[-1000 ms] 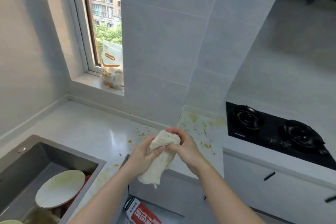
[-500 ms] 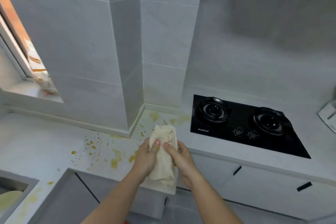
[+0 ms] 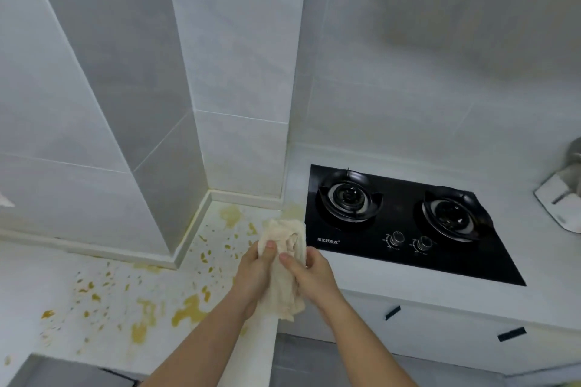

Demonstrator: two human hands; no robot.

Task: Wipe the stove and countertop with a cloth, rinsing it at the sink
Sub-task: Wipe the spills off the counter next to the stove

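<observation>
A cream cloth (image 3: 284, 264) hangs bunched between my two hands above the inner corner of the white countertop (image 3: 103, 302). My left hand (image 3: 254, 273) grips its left side with the thumb on top. On its right side, my right hand (image 3: 311, 273) pinches it. The cloth's top edge reaches almost to the left edge of the black two-burner stove (image 3: 405, 229), which is set into the counter to the right. Yellow-orange splatters (image 3: 185, 311) cover the countertop left of and behind my hands. The sink is out of view.
A tiled wall column (image 3: 176, 104) juts out behind the stained corner. A white appliance (image 3: 562, 201) stands at the far right edge of the counter. White cabinet fronts with black handles (image 3: 392, 313) run below the stove. Two control knobs (image 3: 410, 240) sit at the stove's front.
My view has swung right, away from the sink and window toward the stove. Both hands keep hold of the cloth and have carried it right, closer to the stove's left edge.
</observation>
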